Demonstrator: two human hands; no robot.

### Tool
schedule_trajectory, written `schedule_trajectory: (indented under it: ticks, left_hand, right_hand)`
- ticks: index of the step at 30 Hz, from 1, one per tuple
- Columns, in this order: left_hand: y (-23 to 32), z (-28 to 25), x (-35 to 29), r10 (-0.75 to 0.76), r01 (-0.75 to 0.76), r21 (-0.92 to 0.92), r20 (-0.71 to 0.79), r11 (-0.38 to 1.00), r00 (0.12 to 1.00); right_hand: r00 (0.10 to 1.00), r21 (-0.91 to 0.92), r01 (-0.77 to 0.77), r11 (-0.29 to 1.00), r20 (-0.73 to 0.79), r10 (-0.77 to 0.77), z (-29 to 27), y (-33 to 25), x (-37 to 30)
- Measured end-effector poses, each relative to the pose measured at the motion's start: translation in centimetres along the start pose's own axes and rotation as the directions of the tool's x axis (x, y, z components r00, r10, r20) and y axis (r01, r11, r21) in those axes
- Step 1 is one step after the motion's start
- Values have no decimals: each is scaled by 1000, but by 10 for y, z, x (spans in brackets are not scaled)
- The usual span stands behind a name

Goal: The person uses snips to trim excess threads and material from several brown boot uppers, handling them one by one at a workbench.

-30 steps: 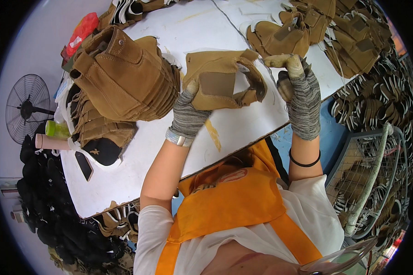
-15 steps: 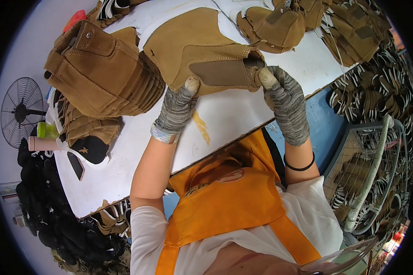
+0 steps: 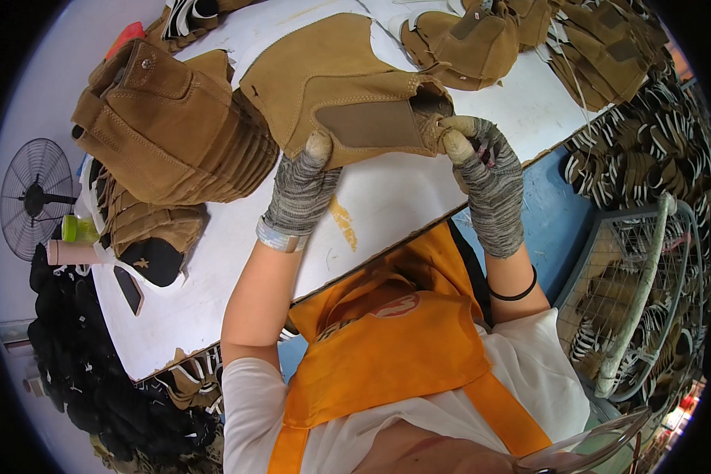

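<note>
Left hand point(image 3: 302, 186), grey-gloved, grips the near edge of a stitched tan suede boot upper point(image 3: 300, 71) over the white-topped table point(image 3: 237, 261); the grey-gloved right hand point(image 3: 490, 178) pinches its right end. Its stitching and inset rectangular brown panel point(image 3: 367, 125) look complete, though it is soleless; further uppers are stacked alongside point(image 3: 166, 146).

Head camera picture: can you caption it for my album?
Grey-gloved left hand and grey-gloved right hand hold a brown suede boot upper beside a stack of brown uppers.
</note>
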State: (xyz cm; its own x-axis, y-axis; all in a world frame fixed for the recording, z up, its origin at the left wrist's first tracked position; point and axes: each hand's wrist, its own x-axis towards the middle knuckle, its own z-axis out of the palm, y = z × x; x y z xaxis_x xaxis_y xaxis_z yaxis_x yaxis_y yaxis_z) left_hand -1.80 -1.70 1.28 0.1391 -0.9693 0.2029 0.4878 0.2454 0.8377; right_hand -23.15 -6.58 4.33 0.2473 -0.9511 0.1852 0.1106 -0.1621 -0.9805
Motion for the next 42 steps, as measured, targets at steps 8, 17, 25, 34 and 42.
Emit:
schedule_trajectory:
  ticks: [8, 17, 25, 34, 42]
  left_hand:
    - [-4, -1, 0, 44, -43, 123, -1, 991, 999]
    - [-5, 7, -2, 29, -30, 275, 6, 961, 1000]
    - [-8, 6, -1, 18, -16, 71, -27, 997, 999]
    - [-6, 8, -4, -32, 33, 107, -12, 994, 999]
    - [-4, 12, -5, -48, 48, -126, 8, 991, 999]
  right_hand:
    - [995, -27, -75, 997, 63, 77, -9, -1, 4]
    - [986, -180, 154, 972, -35, -163, -16, 14, 12]
    - [873, -195, 46, 980, -469, -134, -124, -17, 7]
    - [996, -305, 45, 951, 88, -19, -67, -18, -12]
    - [965, -83, -194, 978, 163, 205, -14, -4, -2]
